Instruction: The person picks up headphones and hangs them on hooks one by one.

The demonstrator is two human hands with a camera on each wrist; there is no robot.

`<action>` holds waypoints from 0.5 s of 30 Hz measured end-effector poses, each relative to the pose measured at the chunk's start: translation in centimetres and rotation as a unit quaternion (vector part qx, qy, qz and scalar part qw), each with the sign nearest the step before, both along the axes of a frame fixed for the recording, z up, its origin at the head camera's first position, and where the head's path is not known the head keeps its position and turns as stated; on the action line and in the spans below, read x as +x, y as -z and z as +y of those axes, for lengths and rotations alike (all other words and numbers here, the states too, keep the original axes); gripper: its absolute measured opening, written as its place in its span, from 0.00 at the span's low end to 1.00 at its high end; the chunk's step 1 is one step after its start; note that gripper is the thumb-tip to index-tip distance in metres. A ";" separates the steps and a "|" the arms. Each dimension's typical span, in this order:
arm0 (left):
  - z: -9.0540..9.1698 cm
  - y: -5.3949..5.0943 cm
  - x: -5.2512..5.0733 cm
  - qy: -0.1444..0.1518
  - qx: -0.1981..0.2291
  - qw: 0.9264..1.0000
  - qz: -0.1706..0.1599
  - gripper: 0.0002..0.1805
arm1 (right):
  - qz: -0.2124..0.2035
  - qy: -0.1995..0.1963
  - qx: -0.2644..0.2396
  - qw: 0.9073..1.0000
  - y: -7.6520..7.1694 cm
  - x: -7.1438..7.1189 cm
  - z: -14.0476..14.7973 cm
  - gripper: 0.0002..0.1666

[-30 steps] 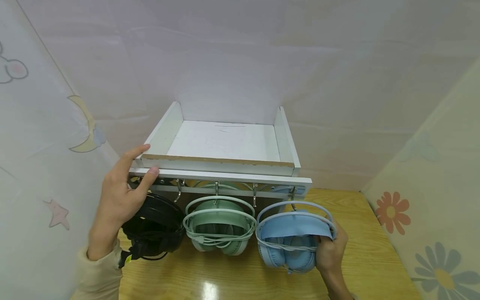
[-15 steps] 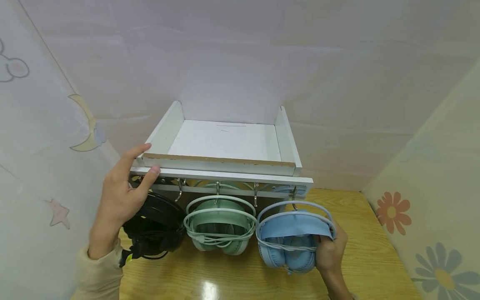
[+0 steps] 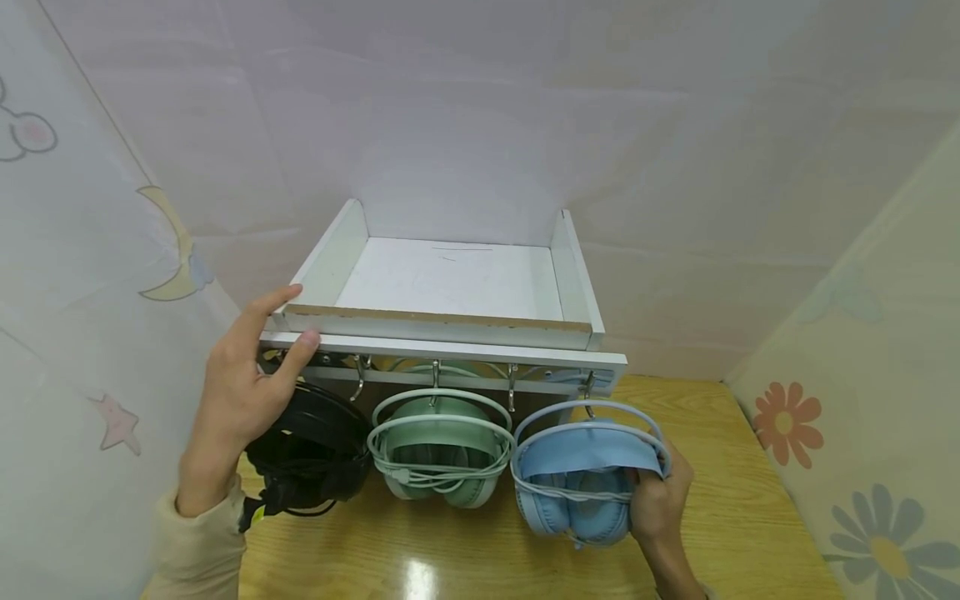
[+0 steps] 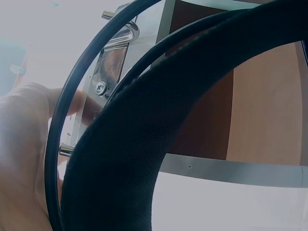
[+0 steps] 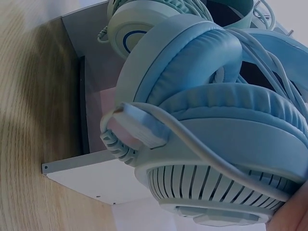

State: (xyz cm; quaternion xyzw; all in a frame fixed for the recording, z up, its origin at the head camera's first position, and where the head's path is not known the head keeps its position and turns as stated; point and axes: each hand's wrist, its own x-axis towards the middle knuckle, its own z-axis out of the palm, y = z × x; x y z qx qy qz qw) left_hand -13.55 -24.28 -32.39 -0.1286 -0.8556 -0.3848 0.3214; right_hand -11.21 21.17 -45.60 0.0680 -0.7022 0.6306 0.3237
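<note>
My left hand (image 3: 243, 379) grips the front left corner of a white shelf (image 3: 450, 279), thumb over the front rail (image 3: 465, 348) and index finger near the side panel. Just beneath that hand hangs a pair of black headphones (image 3: 307, 450); its padded band (image 4: 125, 125) fills much of the left wrist view. My right hand (image 3: 662, 500) holds the right side of light blue headphones (image 3: 585, 450), whose headband is at the rightmost hook (image 3: 589, 396). Their cable is wrapped around the ear cups (image 5: 216, 149). Some right fingers are hidden behind the headphones.
Green headphones (image 3: 442, 432) hang in the middle, their cable bundled. Other metal hooks (image 3: 512, 387) line the rail. Below is a wooden tabletop (image 3: 720, 500). Printed cloth walls (image 3: 840, 333) close in the sides and back.
</note>
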 end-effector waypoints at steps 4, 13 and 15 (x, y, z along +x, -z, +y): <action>0.0 0.0 0.0 0.000 0.002 1.000 0.002 0.34 | 0.001 -0.005 -0.002 1.000 0.1 -0.1 -0.1 0.19; 0.1 0.0 0.0 -0.002 0.000 1.000 -0.003 0.34 | 0.018 -0.006 0.010 1.000 0.5 -0.3 0.0 0.20; 0.1 0.0 0.0 -0.002 0.000 1.000 -0.003 0.34 | 0.023 -0.005 0.010 1.000 0.5 -0.4 0.0 0.21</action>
